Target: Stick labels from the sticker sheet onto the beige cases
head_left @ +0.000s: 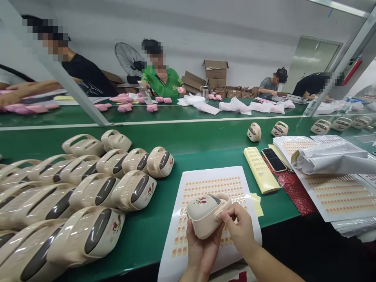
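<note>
A cream plastic device (202,215) with a loop handle, a dark window and a red printed pattern rests in my left hand (202,250), whose fingers cup it from below. My right hand (239,227) touches the device's side near the handle's joint with thumb and index finger together; whether a small sticker is between them cannot be made out. Beneath both hands lies a white sheet (214,176) with rows of small orange-brown stickers, some spots bare.
Many similar cream devices (102,192) stand in rows at the left. Right of the sheet are a yellow sticker strip (260,168), a phone (273,159) and stacked sticker sheets (340,196). More devices (254,132) stand on the green belt (188,135). Several people work beyond.
</note>
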`<state>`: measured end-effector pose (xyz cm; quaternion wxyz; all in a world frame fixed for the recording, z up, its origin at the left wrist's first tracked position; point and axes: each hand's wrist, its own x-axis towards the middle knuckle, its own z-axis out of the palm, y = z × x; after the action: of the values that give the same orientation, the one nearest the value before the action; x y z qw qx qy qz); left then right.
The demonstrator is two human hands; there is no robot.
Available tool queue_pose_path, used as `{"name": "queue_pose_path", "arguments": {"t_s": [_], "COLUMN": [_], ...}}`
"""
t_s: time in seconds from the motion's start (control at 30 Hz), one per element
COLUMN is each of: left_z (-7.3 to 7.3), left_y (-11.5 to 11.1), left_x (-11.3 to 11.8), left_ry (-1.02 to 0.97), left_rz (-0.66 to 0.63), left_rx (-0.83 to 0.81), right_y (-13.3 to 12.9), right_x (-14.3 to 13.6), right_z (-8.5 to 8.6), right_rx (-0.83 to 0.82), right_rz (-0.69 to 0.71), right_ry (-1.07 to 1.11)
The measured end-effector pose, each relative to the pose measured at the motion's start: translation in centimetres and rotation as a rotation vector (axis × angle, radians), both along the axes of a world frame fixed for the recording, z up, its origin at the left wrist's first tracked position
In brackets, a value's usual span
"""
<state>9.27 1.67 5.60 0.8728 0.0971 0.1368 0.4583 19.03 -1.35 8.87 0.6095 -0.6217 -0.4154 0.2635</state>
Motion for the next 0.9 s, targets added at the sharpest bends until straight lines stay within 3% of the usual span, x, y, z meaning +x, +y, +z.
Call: {"name": "queue_pose_path", "arguments": {"t_s": [0.1,0.3,0.5,0.63,0.8,0.9], "left_z": [0.1,-0.3,-0.1,0.1,-0.7,-1.2], "left_y": [0.1,0.0,0.0,-0.1,0.3,0.7], "left_x": [0.0,-0.2,-0.1,0.0,-0.4,-0.8], "left_ry": [-0.004,0.004,-0.026,-0.033,-0.244,-0.378], "left_rz": [-0.009,0.023,-0.006,0.014,-0.053,-0.16], "left_rx": [-0.011,-0.007,-0.074,-0.01,0.143,0.235], "right_y": [0.0,-0.1,0.2,0.3,-0.6,-1.2], "right_x": [-0.1,0.0,-0.2,-0.3,-0.2,0.2], "right_z": [-0.5,-0.5,-1.2,-1.6,-1.3,-1.0], "right_rx": [0.068,0.084,0.15,0.193,0.199,0.142], "right_rz": [-0.06,-0.037,-0.156,-0.249,-0.174,-0.088], "right_ry": [-0.181,-0.349,-0.61,-0.813,-1.108,-1.133]}}
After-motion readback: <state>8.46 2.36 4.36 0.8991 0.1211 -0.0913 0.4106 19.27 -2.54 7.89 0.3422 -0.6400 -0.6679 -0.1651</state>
